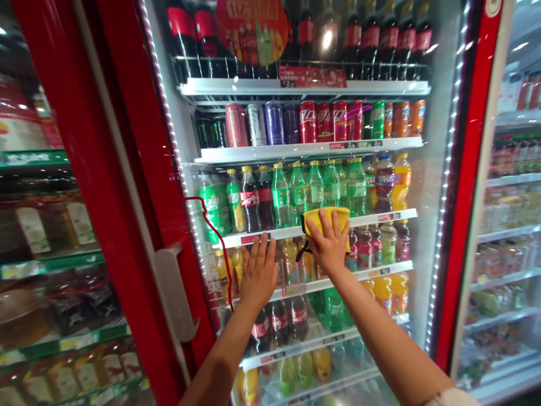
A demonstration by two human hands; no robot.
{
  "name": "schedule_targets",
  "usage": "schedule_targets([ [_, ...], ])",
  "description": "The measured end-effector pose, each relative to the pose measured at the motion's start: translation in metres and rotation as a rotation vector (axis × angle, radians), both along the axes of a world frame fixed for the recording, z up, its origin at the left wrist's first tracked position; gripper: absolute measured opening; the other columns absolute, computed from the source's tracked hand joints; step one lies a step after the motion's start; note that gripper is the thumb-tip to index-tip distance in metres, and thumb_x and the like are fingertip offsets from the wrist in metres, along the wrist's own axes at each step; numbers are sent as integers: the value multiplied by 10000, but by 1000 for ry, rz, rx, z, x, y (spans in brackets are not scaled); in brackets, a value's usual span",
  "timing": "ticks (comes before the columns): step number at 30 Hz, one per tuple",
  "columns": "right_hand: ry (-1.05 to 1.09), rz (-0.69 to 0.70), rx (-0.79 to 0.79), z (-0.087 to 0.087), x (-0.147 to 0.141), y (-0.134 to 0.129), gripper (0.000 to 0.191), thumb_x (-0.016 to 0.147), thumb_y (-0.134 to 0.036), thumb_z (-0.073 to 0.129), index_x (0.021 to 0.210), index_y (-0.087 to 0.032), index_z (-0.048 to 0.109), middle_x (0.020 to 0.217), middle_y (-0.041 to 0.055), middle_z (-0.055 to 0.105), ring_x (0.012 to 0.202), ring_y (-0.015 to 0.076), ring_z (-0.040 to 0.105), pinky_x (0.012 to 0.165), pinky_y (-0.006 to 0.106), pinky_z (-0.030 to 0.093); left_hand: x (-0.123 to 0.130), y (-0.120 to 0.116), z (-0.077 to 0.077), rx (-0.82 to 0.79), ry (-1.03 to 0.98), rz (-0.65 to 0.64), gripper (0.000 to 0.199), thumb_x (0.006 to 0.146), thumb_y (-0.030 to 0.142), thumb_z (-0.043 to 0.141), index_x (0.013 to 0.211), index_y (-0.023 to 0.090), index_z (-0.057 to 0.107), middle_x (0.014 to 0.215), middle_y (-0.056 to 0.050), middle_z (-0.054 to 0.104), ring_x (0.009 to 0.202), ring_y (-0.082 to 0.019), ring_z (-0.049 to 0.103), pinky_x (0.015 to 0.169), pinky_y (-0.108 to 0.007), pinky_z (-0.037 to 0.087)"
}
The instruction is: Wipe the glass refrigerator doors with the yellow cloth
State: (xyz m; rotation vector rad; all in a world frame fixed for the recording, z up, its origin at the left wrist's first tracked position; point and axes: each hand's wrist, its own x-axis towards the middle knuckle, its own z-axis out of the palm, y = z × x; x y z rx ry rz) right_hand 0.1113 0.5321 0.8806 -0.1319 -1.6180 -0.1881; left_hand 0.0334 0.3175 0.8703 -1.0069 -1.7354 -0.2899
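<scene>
A closed glass door (296,197) of a drinks fridge fills the middle of the view. My right hand (329,239) lies with spread fingers over a yellow cloth (323,213), holding it pressed to the glass. The cloth has a dark edge, and a black loop (302,251) hangs at its left. Lower and to the left, my left hand (258,272) rests with fingers stretched out, seemingly flat against the door, with nothing in it. Behind the glass, green bottles (316,186) stand on a shelf just above the cloth.
A grey handle (175,296) sits on the red door frame, left of my left hand. A round red sticker (252,28) is high on the glass. Cans (307,122) line an upper shelf. More stocked shelves stand at the left (51,259) and right (507,231).
</scene>
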Motion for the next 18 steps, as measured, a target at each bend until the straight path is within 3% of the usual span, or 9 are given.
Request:
schedule_targets([
  [2, -23, 4, -7, -16, 3, -1, 640, 959, -256, 587, 1556, -377, 391, 1657, 79, 354, 1572, 350, 171, 1177, 755, 202, 2, 7, -4, -2, 5, -7, 785, 972, 226, 550, 1642, 197, 142, 1659, -142, 303, 1563, -288, 217, 1287, -578, 116],
  [4, -97, 16, 66, -21, 4, -3, 599, 963, -246, 574, 1528, -389, 437, 1638, 58, 395, 1571, 325, 189, 1201, 713, 207, 3, 14, -5, -15, 15, -23, 757, 973, 221, 543, 1636, 200, 179, 1649, -133, 331, 1561, -275, 224, 1292, -567, 98],
  [8, -164, 17, 179, 6, 4, 6, 549, 970, -236, 562, 1479, -429, 494, 1568, -2, 505, 1560, 281, 237, 1240, 657, 171, 7, 30, 1, -22, 26, -44, 698, 968, 225, 551, 1610, 187, 280, 1640, -137, 353, 1565, -268, 218, 1296, -558, 43],
  [11, -69, 11, 73, 18, 6, 20, 583, 970, -217, 536, 1519, -392, 449, 1574, 34, 495, 1556, 306, 244, 1217, 684, 205, 11, 38, 3, 1, 28, -34, 681, 966, 235, 559, 1597, 175, 312, 1643, -138, 349, 1568, -271, 209, 1296, -553, 18],
  [15, 60, 22, -78, -8, 7, 23, 640, 972, -193, 484, 1575, -365, 356, 1593, 94, 458, 1565, 349, 203, 1160, 763, 226, 15, 42, -4, 19, 55, -26, 681, 970, 222, 540, 1602, 162, 296, 1640, -139, 359, 1576, -258, 174, 1300, -535, 24],
  [18, -45, 64, 45, -40, 3, 11, 648, 971, -172, 489, 1562, -407, 366, 1548, 66, 521, 1569, 331, 197, 1173, 746, 228, 14, 42, -14, 34, 88, -17, 676, 975, 219, 528, 1603, 150, 290, 1638, -140, 365, 1584, -248, 124, 1302, -521, 39],
])
